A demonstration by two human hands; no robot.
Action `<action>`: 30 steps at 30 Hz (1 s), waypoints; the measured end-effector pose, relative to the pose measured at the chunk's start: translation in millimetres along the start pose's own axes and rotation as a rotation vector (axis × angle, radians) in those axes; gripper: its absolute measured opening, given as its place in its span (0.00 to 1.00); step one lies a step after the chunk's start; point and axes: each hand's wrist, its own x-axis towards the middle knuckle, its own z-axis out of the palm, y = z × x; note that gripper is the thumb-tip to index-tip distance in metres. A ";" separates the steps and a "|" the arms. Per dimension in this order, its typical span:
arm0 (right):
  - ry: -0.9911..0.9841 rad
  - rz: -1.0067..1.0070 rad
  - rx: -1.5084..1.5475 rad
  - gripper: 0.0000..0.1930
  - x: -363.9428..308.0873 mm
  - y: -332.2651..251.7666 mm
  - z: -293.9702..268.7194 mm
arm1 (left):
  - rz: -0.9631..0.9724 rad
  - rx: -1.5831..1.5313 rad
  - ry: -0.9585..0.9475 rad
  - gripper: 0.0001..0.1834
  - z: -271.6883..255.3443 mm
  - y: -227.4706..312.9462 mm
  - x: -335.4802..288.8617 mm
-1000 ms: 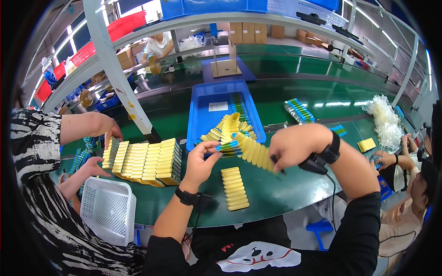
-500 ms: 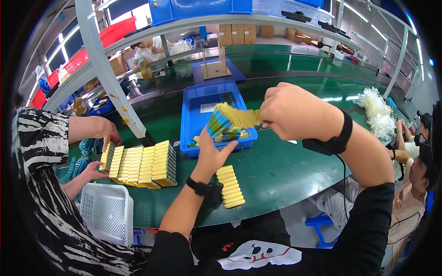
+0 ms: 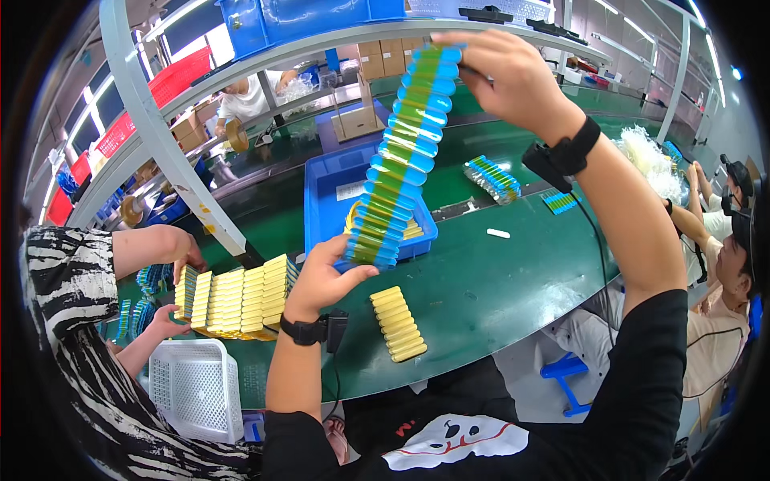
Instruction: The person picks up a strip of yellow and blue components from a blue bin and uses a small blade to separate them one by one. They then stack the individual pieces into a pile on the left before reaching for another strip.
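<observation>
A long row of flat blue-and-green pieces (image 3: 401, 160) stretches between my two hands, tilted from low left to high right. My left hand (image 3: 325, 276) grips its lower end above the green table (image 3: 497, 280). My right hand (image 3: 513, 76) holds the upper end, raised high near the shelf. Under the row stands a blue bin (image 3: 329, 188) with yellow pieces in it. A short row of yellow pieces (image 3: 399, 323) lies on the table just right of my left wrist.
A person in a black-and-white patterned top on my left holds a block of stacked yellow pieces (image 3: 237, 297). A white basket (image 3: 196, 385) stands below it. More blue-green rows (image 3: 491, 176) lie further back. Other people sit at the right edge.
Both hands have lifted the row off the bin area and drawn it out longer; my right hand rose up and back, and the row now shows its blue-green faces.
</observation>
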 end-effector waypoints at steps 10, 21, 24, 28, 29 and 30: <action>0.328 0.192 0.531 0.03 87.5 -40.5 -7.3 | 0.062 0.579 0.025 0.19 -36.8 -76.3 68.1; 0.269 0.281 0.327 0.09 28.2 -31.9 22.8 | -0.066 0.421 0.455 0.07 -84.9 -110.0 107.9; 0.189 0.313 0.354 0.12 9.3 -40.2 39.2 | 0.187 -0.444 0.711 0.08 -96.2 -102.8 109.9; 0.232 0.387 0.429 0.16 3.4 -42.6 42.1 | 0.307 -0.778 0.527 0.12 -118.6 -56.7 96.6; 0.292 0.451 0.515 0.15 -0.7 -40.4 42.8 | 0.362 -0.733 0.568 0.13 -100.5 -32.1 92.7; 0.351 0.515 0.588 0.14 -5.2 -37.0 39.5 | 0.420 -0.693 0.600 0.13 -75.4 4.3 87.9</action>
